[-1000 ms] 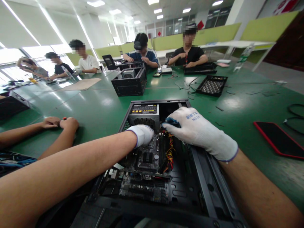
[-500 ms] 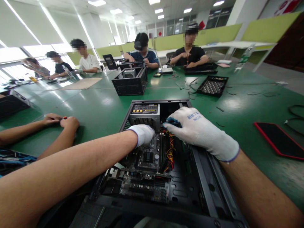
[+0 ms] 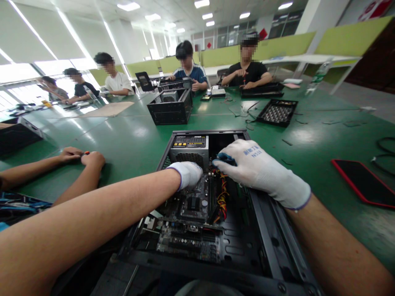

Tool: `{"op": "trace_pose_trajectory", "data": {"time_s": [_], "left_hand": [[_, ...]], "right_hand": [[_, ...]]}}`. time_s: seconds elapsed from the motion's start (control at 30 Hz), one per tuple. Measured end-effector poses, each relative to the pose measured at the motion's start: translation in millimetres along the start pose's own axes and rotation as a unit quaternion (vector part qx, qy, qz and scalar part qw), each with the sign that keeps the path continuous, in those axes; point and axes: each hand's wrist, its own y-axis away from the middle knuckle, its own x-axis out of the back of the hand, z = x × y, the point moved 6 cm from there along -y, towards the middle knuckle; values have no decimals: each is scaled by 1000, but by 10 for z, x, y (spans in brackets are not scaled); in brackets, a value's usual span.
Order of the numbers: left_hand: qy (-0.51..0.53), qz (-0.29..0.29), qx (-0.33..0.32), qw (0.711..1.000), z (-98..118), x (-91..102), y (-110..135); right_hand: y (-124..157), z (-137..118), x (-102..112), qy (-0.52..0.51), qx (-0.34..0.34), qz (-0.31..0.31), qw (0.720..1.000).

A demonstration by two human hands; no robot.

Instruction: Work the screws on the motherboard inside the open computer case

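An open black computer case [image 3: 271,230] lies in front of me, with a motherboard [image 3: 185,213] and a silver power supply [image 3: 189,153] inside. My left hand [image 3: 189,174], in a white glove, reaches in over the top of the motherboard, just below the power supply. Its fingers point down and are hidden. My right hand [image 3: 249,164], gloved in white with blue on the finger side, rests over the case's right rim. Its fingers are curled together near the upper end of a bundle of red, yellow and black cables [image 3: 222,197]; what they hold is hidden.
Bare hands of a neighbour [image 3: 89,158] hold a small orange-tipped item at left. A red-edged phone [image 3: 364,183] lies at right, near a black cable [image 3: 384,144]. Across the green table [image 3: 132,135] stand another case [image 3: 169,111] and a black tray [image 3: 277,112]; several people sit beyond.
The view has shifted very slightly. Both my hands keep nearly the same places in the case. Across the table, the person behind the other case has raised their head.
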Motion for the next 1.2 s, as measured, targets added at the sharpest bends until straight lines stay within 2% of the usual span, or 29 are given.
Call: {"op": "trace_pose_trajectory", "data": {"time_s": [0.47, 0.73, 0.97, 1.1, 1.2], "left_hand": [[-4, 0, 10, 1000, 16, 19, 11], [-21, -27, -14, 999, 102, 73, 15], [-23, -43, -40, 998, 92, 14, -22], [-16, -35, -46, 998, 68, -23, -53], [-6, -18, -43, 999, 62, 13, -18]], "right_hand": [[-4, 14, -26, 7, 0, 1, 1000], [-9, 9, -39, 8, 4, 7, 1000], [-17, 13, -23, -11, 2, -3, 1000], [-20, 26, -3, -40, 2, 12, 999], [90, 99, 39, -64, -27, 58, 996]]}}
